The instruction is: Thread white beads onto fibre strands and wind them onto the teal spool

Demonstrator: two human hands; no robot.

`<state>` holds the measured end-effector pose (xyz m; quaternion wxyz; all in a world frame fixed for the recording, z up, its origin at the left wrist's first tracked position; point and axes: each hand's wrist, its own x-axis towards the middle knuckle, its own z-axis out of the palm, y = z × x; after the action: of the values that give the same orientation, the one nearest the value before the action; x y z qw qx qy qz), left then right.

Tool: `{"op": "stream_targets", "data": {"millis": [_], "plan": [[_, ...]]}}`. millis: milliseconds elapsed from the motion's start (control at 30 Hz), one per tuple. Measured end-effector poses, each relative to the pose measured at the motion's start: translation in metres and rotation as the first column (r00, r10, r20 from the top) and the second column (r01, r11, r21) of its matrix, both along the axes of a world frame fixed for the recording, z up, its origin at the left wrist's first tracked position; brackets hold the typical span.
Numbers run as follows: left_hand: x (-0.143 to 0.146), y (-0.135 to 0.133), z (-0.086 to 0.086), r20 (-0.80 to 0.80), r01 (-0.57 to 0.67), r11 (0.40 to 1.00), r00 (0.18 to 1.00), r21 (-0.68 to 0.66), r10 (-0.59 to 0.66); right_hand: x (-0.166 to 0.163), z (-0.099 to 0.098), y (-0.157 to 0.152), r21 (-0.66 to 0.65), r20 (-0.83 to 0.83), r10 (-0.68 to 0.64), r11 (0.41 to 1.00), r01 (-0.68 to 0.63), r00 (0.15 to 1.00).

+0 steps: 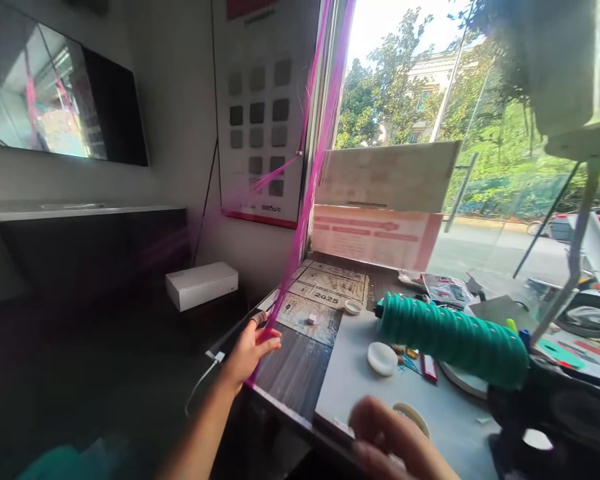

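A long bundle of magenta threads [294, 257] runs down from the top of the view along the window edge. My left hand [255, 343] is closed around its lower part, near the table's left edge, and the threads show again below the fingers. A side strand of magenta threads [275, 175] stretches left from the bundle in front of the wall poster. My right hand [395, 437] is low in the view over the table's front edge, blurred, with fingers curled in. Whatever those fingers hold, if anything, cannot be made out.
Right of my hands, a teal ribbed cylinder [453, 337] dotted with pinheads juts out from a dark stand [555, 413]. A white round lid [382, 359], tape roll [413, 419] and red-and-white item [429, 368] lie on a grey board [337, 380]. A white box [203, 285] stands left.
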<state>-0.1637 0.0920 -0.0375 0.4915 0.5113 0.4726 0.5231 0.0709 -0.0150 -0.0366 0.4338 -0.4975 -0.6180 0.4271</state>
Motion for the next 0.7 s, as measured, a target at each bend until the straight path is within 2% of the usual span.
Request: {"op": "stream_targets", "data": {"millis": [67, 133, 167, 233, 300, 367, 467, 600, 700], "plan": [[0.000, -0.006, -0.007, 0.016, -0.021, 1.000, 1.000, -0.020, 0.021, -0.029, -0.001, 0.035, -0.061, -0.274, -0.026, 0.998, 0.009, 0.961], [0.000, -0.009, -0.010, 0.010, -0.061, 0.998, 0.998, -0.032, 0.062, -0.059, -0.005, 0.077, -0.227, -0.506, -0.159, 0.973, 0.047, 0.847], [-0.001, -0.010, -0.010, 0.005, -0.076, 0.996, 0.997, -0.039, 0.076, -0.073, -0.007, 0.097, -0.319, -0.569, -0.268, 0.943, 0.092, 0.777], [-0.003, -0.008, -0.010, -0.001, -0.091, 0.995, 0.996, -0.044, 0.091, -0.097, -0.011, 0.130, -0.372, -0.605, -0.298, 0.926, 0.069, 0.738], [-0.007, -0.008, -0.010, 0.011, -0.094, 0.995, 0.995, -0.032, 0.094, -0.115, -0.015, 0.147, -0.381, -0.620, -0.260, 0.924, 0.005, 0.740], [-0.009, -0.010, -0.011, 0.035, -0.090, 0.996, 0.995, -0.026, 0.091, -0.125, -0.019, 0.146, -0.366, -0.639, -0.181, 0.926, -0.089, 0.748], [-0.007, -0.020, -0.015, 0.079, -0.065, 0.997, 0.995, -0.050, 0.069, -0.131, -0.025, 0.125, -0.319, -0.659, -0.069, 0.928, -0.195, 0.749], [0.001, -0.040, -0.021, 0.109, -0.038, 0.994, 0.993, -0.106, 0.050, -0.128, -0.029, 0.094, -0.255, -0.679, -0.025, 0.945, -0.203, 0.734], [0.005, -0.053, -0.025, 0.155, -0.034, 0.989, 0.986, -0.145, 0.057, -0.124, -0.032, 0.080, -0.253, -0.670, -0.050, 0.953, -0.164, 0.741]]}}
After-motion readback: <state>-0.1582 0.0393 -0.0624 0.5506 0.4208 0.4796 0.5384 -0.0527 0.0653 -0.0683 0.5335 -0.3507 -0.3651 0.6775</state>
